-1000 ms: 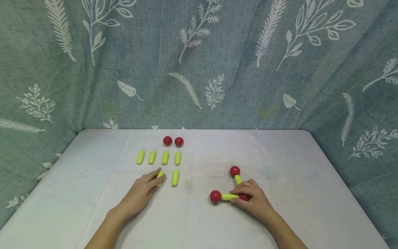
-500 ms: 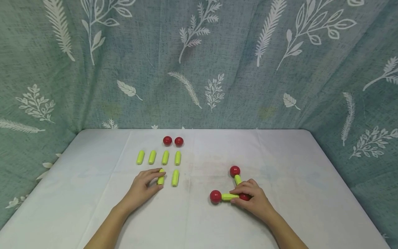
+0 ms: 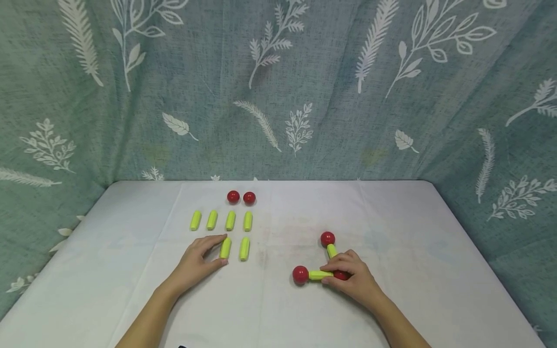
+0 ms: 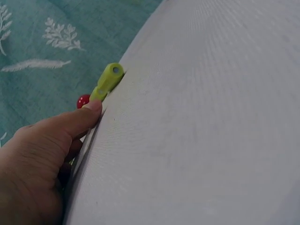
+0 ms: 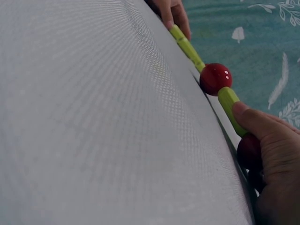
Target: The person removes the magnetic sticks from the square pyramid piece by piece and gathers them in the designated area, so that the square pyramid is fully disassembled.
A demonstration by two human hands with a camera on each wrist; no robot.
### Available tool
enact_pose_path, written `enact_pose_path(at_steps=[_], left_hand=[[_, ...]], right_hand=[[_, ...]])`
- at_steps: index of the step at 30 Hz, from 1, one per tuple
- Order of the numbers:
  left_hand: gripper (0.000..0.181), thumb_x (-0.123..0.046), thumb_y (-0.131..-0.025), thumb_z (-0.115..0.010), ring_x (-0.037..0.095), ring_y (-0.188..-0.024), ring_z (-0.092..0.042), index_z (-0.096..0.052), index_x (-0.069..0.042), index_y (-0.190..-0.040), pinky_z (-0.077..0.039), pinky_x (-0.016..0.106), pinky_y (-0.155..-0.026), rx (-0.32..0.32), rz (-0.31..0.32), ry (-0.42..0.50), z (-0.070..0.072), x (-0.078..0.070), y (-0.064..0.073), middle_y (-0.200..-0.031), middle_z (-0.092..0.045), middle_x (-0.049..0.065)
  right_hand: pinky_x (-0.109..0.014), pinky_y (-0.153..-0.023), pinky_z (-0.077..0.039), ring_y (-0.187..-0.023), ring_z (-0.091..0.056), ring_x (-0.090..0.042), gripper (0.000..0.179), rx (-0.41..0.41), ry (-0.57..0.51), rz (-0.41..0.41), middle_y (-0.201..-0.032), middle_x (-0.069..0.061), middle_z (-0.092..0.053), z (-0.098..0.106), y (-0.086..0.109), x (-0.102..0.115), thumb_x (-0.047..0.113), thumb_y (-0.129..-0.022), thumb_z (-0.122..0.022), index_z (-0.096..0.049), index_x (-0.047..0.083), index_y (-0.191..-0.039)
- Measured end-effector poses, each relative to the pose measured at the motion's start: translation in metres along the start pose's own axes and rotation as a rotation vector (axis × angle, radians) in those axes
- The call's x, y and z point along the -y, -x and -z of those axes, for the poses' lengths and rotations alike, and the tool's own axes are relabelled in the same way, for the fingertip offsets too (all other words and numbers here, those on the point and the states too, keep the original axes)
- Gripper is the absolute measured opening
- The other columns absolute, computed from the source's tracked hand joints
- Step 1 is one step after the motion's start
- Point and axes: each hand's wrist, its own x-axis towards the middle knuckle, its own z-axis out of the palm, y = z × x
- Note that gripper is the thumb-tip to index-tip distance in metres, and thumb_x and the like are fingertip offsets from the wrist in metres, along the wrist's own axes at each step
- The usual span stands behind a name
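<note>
Here, a white tabletop (image 3: 391,217) carries everything in reach, with a patterned teal cloth (image 3: 200,96) hanging behind it. The left hand (image 3: 191,268) lies low on the table, its thumb and fingertip parted moderately; a lime stick (image 3: 225,248) lies between them, one tip at each end. Whether they press on it or merely stand beside it cannot be told. A second lime stick (image 3: 244,249) lies just right of it, near the hand but apart, and beyond them runs a row of four lime sticks (image 3: 212,220). Farther back sit two loose red balls (image 3: 241,197), close together.

The right hand (image 3: 357,280) pinches a joined stick (image 3: 316,275) narrowly between thumb and fingers. A left ball (image 3: 300,275) caps its far end; a corner ball (image 3: 341,275), partly covered by the fingers, meets the other. From there an upper stick (image 3: 332,251), its lower part hidden, angles to a top ball (image 3: 328,239).

In the left wrist view, the thumb and overlapping sticks obscure the contact. At the head view's bottom edge, a dark object (image 3: 182,346) is almost wholly cut off.
</note>
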Motion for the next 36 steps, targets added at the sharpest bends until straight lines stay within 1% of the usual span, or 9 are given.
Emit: enact_pose_path(at_steps=[4, 8, 14, 17, 20, 25, 30, 32, 36], left_hand=[[0.059, -0.029, -0.079, -0.077, 0.028, -0.123, -0.043, -0.055, -0.017, -0.132, -0.034, 0.051, -0.101, 0.005, 0.006, 0.005, 0.001, 0.0, 0.0, -0.133, -0.055, 0.004], [0.059, -0.029, -0.079, -0.077, 0.028, -0.123, -0.043, -0.055, -0.017, -0.132, -0.034, 0.051, -0.101, 0.003, 0.01, 0.012, 0.001, 0.0, 0.0, -0.133, -0.055, 0.005], [0.062, -0.03, -0.079, -0.077, 0.026, -0.124, -0.045, -0.053, -0.015, -0.134, -0.038, 0.047, -0.102, -0.019, 0.013, 0.022, 0.001, -0.002, 0.001, -0.135, -0.052, 0.005], [0.063, -0.025, -0.08, -0.076, 0.018, -0.121, -0.045, -0.05, -0.013, -0.136, -0.043, 0.031, -0.095, -0.067, 0.012, 0.107, 0.002, -0.005, 0.001, -0.138, -0.047, 0.005], [0.061, -0.016, -0.081, -0.075, 0.008, -0.115, -0.044, -0.049, -0.012, -0.136, -0.041, 0.018, -0.086, -0.13, -0.008, 0.207, 0.002, -0.011, 0.001, -0.137, -0.046, 0.003], [0.056, -0.003, -0.078, -0.075, 0.011, -0.105, -0.048, -0.054, -0.007, -0.13, -0.041, 0.018, -0.08, -0.179, -0.093, 0.268, -0.001, -0.033, 0.001, -0.126, -0.054, 0.008], [0.053, 0.006, -0.072, -0.076, 0.016, -0.1, -0.054, -0.058, 0.002, -0.122, -0.046, 0.025, -0.076, -0.172, -0.238, 0.264, -0.009, -0.067, 0.0, -0.115, -0.058, 0.017], [0.053, 0.006, -0.072, -0.076, 0.02, -0.099, -0.054, -0.058, 0.003, -0.121, -0.047, 0.026, -0.076, -0.151, -0.289, 0.269, -0.015, -0.074, -0.002, -0.113, -0.058, 0.017], [0.052, -0.007, -0.078, -0.076, 0.025, -0.102, -0.054, -0.057, -0.004, -0.126, -0.048, 0.027, -0.081, -0.033, -0.268, 0.31, -0.034, -0.075, -0.007, -0.117, -0.058, 0.011]], right_hand=[[-0.018, -0.075, -0.044, -0.09, -0.048, -0.014, 0.025, -0.01, 0.008, 0.036, -0.097, -0.004, -0.066, -0.001, 0.0, 0.001, 0.011, -0.068, -0.083, -0.075, 0.011, -0.092], [-0.016, -0.076, -0.047, -0.09, -0.05, -0.013, 0.025, -0.024, 0.027, 0.037, -0.105, -0.006, -0.056, -0.001, 0.0, 0.001, 0.012, -0.068, -0.084, -0.075, 0.012, -0.091], [-0.016, -0.069, -0.046, -0.091, -0.044, -0.009, 0.024, -0.041, 0.043, -0.02, -0.096, 0.003, -0.045, -0.002, 0.0, 0.003, 0.014, -0.066, -0.086, -0.075, 0.016, -0.088], [-0.016, -0.063, -0.043, -0.087, -0.043, -0.008, 0.024, -0.034, 0.045, -0.034, -0.092, 0.005, -0.044, -0.002, 0.0, 0.003, 0.016, -0.067, -0.086, -0.075, 0.016, -0.088], [-0.015, -0.06, -0.041, -0.085, -0.043, -0.008, 0.023, -0.031, 0.051, -0.03, -0.09, 0.004, -0.044, -0.002, 0.0, 0.004, 0.017, -0.068, -0.085, -0.075, 0.016, -0.089], [-0.015, -0.061, -0.04, -0.084, -0.043, -0.009, 0.023, -0.039, 0.054, -0.044, -0.089, 0.004, -0.044, -0.003, 0.001, 0.005, 0.018, -0.068, -0.085, -0.074, 0.017, -0.089], [-0.016, -0.063, -0.044, -0.086, -0.044, -0.008, 0.025, -0.028, 0.045, -0.054, -0.091, 0.005, -0.044, -0.004, 0.001, 0.004, 0.017, -0.067, -0.086, -0.075, 0.016, -0.089], [-0.016, -0.065, -0.045, -0.087, -0.045, -0.008, 0.027, -0.018, 0.039, -0.041, -0.092, 0.006, -0.044, -0.005, 0.001, 0.003, 0.016, -0.066, -0.086, -0.075, 0.014, -0.091], [-0.017, -0.066, -0.046, -0.087, -0.044, -0.008, 0.031, 0.003, 0.022, 0.012, -0.094, 0.005, -0.043, -0.005, 0.0, 0.002, 0.013, -0.066, -0.086, -0.074, 0.011, -0.094]])
